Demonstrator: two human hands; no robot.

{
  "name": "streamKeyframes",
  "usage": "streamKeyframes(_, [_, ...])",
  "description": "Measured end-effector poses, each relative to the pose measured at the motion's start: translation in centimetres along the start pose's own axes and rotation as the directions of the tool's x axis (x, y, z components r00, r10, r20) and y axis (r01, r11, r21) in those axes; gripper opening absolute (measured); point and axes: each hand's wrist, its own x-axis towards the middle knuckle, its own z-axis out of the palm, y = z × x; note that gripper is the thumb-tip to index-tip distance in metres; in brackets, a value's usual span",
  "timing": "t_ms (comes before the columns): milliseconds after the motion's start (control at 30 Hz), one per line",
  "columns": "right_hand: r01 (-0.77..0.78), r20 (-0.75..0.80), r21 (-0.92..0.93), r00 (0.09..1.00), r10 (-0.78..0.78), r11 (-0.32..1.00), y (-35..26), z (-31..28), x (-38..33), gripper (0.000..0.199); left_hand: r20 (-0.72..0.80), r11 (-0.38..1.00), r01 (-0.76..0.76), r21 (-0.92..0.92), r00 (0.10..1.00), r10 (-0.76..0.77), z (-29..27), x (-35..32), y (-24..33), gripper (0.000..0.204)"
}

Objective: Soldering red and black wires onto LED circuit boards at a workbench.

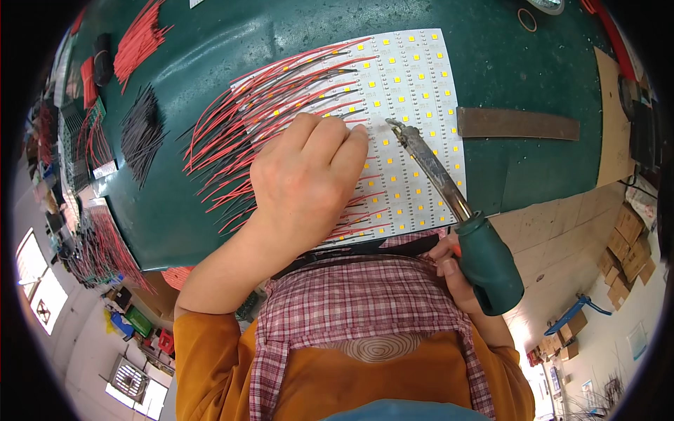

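A white LED board (428,91) with rows of small yellow LEDs lies on the green table mat. Red and black wires (217,140) run from its pads and fan out to the left. My left hand (305,179) rests over the board's middle, closed, its fingertips pinching a thin wire by a pad; most of that wire is hidden under the fingers. My right hand (456,277) is wrapped round the green handle of a soldering iron (442,179). The iron's dark tip is over the board, just right of my left fingertips and apart from them.
On the mat's left lie bundles of red wires (140,43) and black wires (142,130). Wired boards (102,238) are stacked at the left edge. A brown strip (519,125) lies right of the LED board. A round metal container (547,5) stands at the far right.
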Motion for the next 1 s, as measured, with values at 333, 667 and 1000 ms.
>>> streamKeyframes(333, [0.057,-0.043,-0.021,0.997,-0.058,0.998,1.3,0.5,-0.1,0.024,-0.068,0.998,0.034,-0.054,0.997,-0.038,0.6,0.1,-0.6,0.023])
streamKeyframes(667, [0.131,0.046,-0.175,0.991,-0.125,0.976,2.3,0.4,-0.8,0.025,-0.074,0.998,0.000,-0.066,0.997,-0.004,0.7,-1.2,0.3,0.028])
streamKeyframes(1000, [0.121,0.035,-0.255,0.993,-0.116,0.959,2.1,0.4,-0.6,0.022,-0.053,1.000,-0.021,-0.022,0.998,0.020,0.7,-1.2,0.3,0.027])
